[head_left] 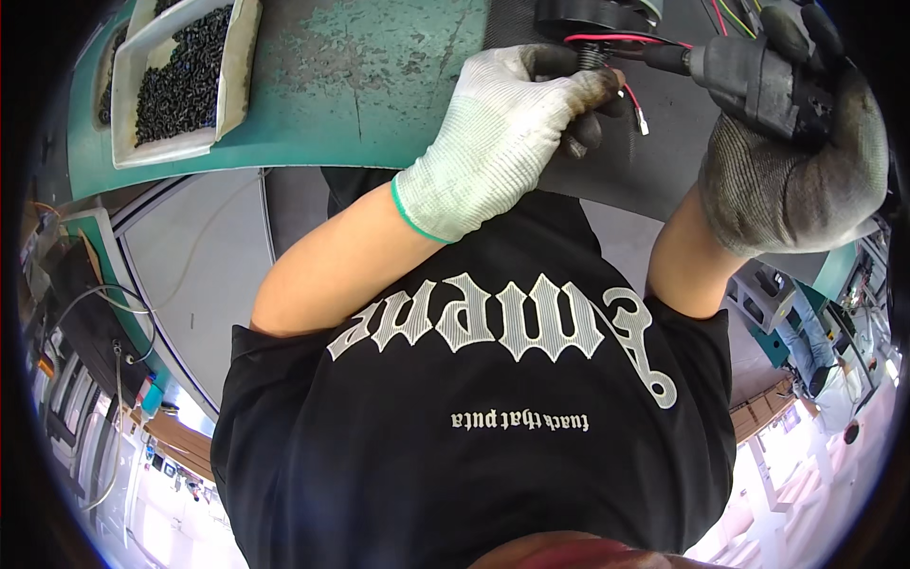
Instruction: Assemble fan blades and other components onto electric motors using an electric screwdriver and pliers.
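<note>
My left hand (507, 133), in a white knit glove with dirty fingertips, pinches a red wire (633, 100) with a small metal terminal, just below a black round part (592, 14) at the top edge. My right hand (791, 166), in a dark grey glove, grips a black electric screwdriver (758, 81) whose nose points left toward the left fingertips. Red and black wires (616, 40) run between the round part and the tool nose. Both forearms rise from my black printed shirt.
A worn green workbench (360, 85) spans the top. A white tray (242, 71) of small black screws sits at its upper left. A dark mat (654, 161) lies under the hands. Grey floor and cabled equipment (85, 332) lie to the left.
</note>
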Available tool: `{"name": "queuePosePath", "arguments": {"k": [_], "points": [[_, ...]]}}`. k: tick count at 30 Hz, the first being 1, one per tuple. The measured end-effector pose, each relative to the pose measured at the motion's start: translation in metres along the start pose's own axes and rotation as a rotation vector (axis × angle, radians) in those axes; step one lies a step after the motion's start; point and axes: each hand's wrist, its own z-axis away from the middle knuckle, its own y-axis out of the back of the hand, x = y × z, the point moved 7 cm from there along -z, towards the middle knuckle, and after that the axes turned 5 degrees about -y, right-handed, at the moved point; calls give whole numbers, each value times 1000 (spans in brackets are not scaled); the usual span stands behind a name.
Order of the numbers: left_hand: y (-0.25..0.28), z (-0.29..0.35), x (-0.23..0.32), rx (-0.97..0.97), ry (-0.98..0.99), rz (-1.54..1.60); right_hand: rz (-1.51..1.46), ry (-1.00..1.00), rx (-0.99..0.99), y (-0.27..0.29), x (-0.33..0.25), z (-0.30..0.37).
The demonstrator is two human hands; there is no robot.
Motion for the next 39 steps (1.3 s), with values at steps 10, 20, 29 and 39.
{"name": "queuePosePath", "arguments": {"k": [10,20,29,39], "points": [[5,2,1,41,-133,97,59,148,65,-2,1,-5],[-12,16,-31,-162,375,823,-1144,-515,322,48,86,5],[250,69,207,936,-334,-2094,-768,-581,497,84,120,42],[285,51,196,848,-137,-2091,-830,-573,477,39,68,41]]}}
